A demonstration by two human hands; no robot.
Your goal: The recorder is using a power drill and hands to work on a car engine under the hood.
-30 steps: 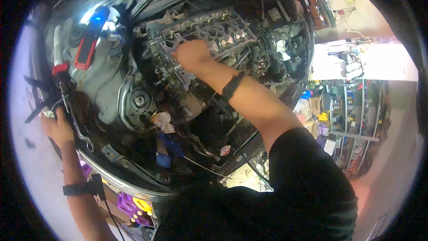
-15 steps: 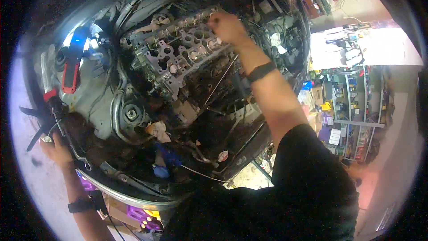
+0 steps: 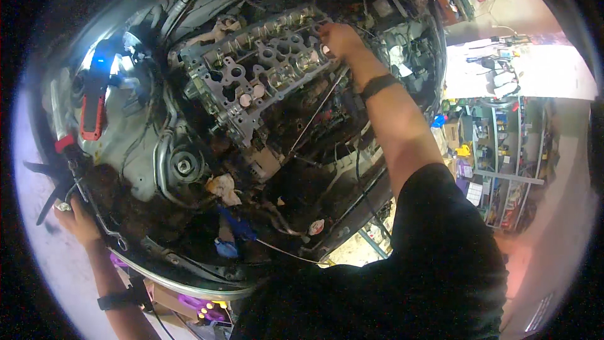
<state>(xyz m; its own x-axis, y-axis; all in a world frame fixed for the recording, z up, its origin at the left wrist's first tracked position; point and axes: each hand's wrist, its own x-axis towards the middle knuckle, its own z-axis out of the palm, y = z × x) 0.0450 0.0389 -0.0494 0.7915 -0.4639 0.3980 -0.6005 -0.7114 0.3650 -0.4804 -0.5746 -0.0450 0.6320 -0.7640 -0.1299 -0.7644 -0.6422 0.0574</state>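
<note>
The open cylinder head of an engine lies in a car's engine bay, with rows of round bores and several shiny round discs. At its right end, my right hand reaches down with bent, closed fingers; what they hold, if anything, is hidden. Far to the left, my left hand rests by the car's edge. Its fingers are curled around a small crumpled whitish thing. Just above that hand sits a black tool with spread arms, perhaps pliers. Beside it lies a long metal tool with a ring end.
A lit red-and-black work lamp lies on the left inner wing. A thin metal rod slants below the cylinder head. Nearer are a crumpled cloth and a blue-handled tool. Loaded shelves stand at the right.
My right hand has shifted a little to the right along the cylinder head's end. My left hand stays at the left edge. The whole view has moved slightly.
</note>
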